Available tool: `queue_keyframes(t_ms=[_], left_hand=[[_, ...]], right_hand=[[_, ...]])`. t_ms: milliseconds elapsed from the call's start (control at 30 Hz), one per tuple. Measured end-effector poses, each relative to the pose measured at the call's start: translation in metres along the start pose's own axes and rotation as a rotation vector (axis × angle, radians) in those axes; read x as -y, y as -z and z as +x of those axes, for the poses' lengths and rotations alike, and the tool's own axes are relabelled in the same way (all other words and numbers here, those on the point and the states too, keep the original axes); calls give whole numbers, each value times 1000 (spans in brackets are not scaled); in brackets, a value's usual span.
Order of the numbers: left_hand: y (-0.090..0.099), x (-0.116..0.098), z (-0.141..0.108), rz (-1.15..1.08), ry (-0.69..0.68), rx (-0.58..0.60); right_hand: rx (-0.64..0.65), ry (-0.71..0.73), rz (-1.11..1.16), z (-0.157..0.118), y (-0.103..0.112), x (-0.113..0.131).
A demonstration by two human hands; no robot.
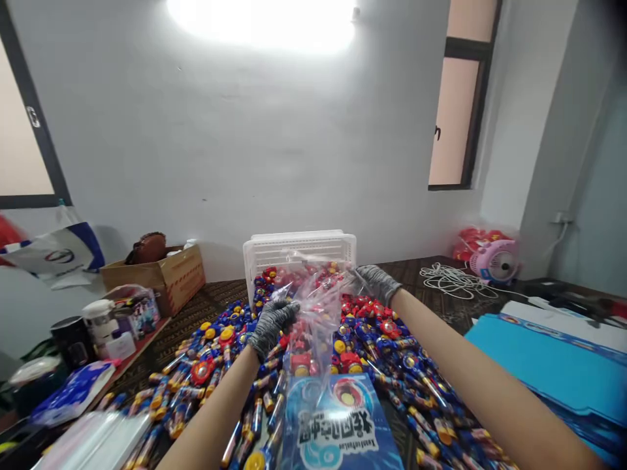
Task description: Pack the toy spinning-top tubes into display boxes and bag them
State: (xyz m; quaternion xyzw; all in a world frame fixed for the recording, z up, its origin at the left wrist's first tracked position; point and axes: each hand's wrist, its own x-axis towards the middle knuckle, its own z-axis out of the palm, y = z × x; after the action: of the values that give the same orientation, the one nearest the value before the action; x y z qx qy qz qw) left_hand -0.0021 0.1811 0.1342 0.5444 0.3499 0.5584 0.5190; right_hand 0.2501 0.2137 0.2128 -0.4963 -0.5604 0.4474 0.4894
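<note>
Above the pile — both hands (275, 321) (378, 284); clear bag (318, 307) between.

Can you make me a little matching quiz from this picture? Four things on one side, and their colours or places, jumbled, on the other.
Things:
1. Fan
2. Cardboard box
3. Basket
4. Clear plastic bag

Colours or places:
A. White, with red and blue toys in it
B. Between the left gloved hand and the right gloved hand
C. Brown, near the wall on the left side
D. Pink, beside a tangled white cord

Right pairs: 1-D, 2-C, 3-A, 4-B
</note>
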Motion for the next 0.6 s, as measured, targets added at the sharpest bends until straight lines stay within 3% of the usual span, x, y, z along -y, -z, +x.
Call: queue_keyframes(t_ms=[100,200,300,333,367,400,433,467,500,533,600], left_hand=[[2,3,16,-51,4,-69],[5,3,30,-117,-15,-137],[-1,0,37,-179,-83,-179],[-6,-2,38,-192,-120,-187],[-11,-3,37,-201,-164,-195],[-17,-4,35,-202,-212,-205],[-23,-4,33,-195,-262,-216],[-28,-3,29,-182,-311,-230],[-32,0,25,-167,-351,-240],[-35,6,20,-141,-391,-254],[-36,22,8,-43,-468,-280]], right_hand=[[-205,45,-32,-2,35,15],[-461,151,-94,-24,50,32],[-795,505,-227,-72,29,38],[-836,646,-266,-91,14,35],[-752,692,-252,-108,-4,30],[-519,638,-200,-121,-23,24],[-159,472,-134,-131,-42,17],[104,275,-13,-135,-58,10],[285,110,127,-134,-71,4],[389,-17,251,-128,-81,-1],[318,-77,412,-107,-88,-8]])
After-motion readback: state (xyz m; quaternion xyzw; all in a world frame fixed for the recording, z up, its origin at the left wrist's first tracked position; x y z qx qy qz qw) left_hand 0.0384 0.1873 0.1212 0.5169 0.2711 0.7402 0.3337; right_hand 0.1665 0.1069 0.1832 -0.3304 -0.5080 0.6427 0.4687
